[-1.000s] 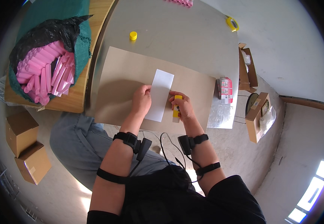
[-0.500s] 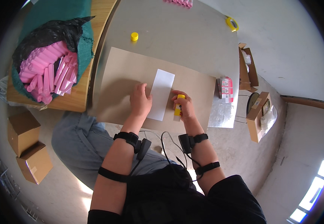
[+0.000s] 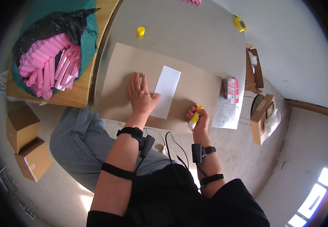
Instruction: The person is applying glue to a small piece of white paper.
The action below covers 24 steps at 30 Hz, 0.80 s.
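Off the white paper slip (image 3: pixel 166 91) now, my right hand (image 3: pixel 199 118) has drawn back to the near edge of the brown cardboard sheet (image 3: pixel 126 64), fingers wrapped tight around the glue stick (image 3: pixel 194 118). My left hand (image 3: pixel 141 96) lies flat, fingers spread, thumb touching the slip's near left edge. Farther out, a yellow cap (image 3: pixel 140 31) sits on the grey table (image 3: pixel 186 30).

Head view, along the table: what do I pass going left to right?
Pink tubes in the black bag → left hand → white paper strip → right hand holding the glue stick → small red-and-white box → open cardboard boxes.
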{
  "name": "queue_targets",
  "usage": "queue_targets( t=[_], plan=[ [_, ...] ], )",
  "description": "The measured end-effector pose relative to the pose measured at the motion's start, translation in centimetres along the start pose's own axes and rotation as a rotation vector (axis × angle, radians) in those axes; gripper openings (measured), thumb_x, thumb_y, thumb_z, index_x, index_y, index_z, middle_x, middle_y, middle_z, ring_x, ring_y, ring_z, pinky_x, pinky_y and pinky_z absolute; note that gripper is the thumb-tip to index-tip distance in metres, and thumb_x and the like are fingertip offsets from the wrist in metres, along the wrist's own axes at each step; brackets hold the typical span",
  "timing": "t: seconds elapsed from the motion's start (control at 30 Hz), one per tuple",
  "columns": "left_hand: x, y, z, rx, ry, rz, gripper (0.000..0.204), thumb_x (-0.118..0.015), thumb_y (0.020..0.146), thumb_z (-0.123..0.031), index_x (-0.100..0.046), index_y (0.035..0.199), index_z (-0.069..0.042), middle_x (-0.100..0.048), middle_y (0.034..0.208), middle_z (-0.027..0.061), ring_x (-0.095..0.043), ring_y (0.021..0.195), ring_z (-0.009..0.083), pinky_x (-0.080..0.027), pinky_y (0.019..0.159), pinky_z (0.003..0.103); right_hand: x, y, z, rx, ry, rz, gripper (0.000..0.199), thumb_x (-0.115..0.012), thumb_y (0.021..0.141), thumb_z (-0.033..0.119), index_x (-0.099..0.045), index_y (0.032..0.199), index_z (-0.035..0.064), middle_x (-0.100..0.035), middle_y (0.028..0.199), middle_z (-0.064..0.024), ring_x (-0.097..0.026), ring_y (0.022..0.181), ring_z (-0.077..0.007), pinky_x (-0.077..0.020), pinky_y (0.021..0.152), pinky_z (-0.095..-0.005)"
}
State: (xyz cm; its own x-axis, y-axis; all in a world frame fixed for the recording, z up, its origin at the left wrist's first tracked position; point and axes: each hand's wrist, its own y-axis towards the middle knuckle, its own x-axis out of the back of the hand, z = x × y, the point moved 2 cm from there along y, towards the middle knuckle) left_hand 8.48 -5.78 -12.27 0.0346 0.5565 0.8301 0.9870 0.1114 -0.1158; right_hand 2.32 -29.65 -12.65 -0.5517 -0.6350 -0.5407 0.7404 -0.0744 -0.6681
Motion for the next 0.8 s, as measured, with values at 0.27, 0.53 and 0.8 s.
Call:
queue_targets(
  t=[0.27,0.53,0.8],
  plan=[
    [0.0,0.3,-0.1,0.053,-0.006,0.05,0.096,-0.075,0.068,-0.036,-0.021,0.142,-0.008,-0.015,0.15,0.0136,-0.012,0.139,0.0299,-0.009,0.113,0.046,-1.9,-0.9,0.5,0.009,0.014,-0.145,0.012,-0.048,0.078,0.01,-0.049,0.088,0.0049,-0.051,0.076,-0.0074,-0.048,0.064,-0.0195,-0.0435,0.058,-0.0313],
    [0.5,0.7,-0.3,0.126,-0.018,0.133,0.105,-0.076,0.067,-0.034,-0.012,0.146,-0.009,-0.008,0.153,0.0121,-0.005,0.141,0.0273,-0.003,0.113,0.049,-5.1,0.6,1.8,0.091,0.006,-0.083,0.019,-0.052,0.08,0.0,-0.05,0.097,-0.0072,-0.051,0.093,-0.0153,-0.053,0.088,-0.0267,-0.0461,0.083,-0.0366],
    [0.7,1.1,-0.8,0.173,-0.014,0.142,0.105,-0.078,0.066,-0.033,-0.012,0.145,-0.008,-0.009,0.153,0.0127,-0.005,0.142,0.0267,-0.003,0.113,0.048,-11.7,1.4,1.0,0.859,-1.411,0.084,0.021,-0.071,0.081,0.017,-0.062,0.094,0.002,-0.058,0.098,-0.0076,-0.06,0.083,-0.0183,-0.0476,0.073,-0.0271]
  ],
)
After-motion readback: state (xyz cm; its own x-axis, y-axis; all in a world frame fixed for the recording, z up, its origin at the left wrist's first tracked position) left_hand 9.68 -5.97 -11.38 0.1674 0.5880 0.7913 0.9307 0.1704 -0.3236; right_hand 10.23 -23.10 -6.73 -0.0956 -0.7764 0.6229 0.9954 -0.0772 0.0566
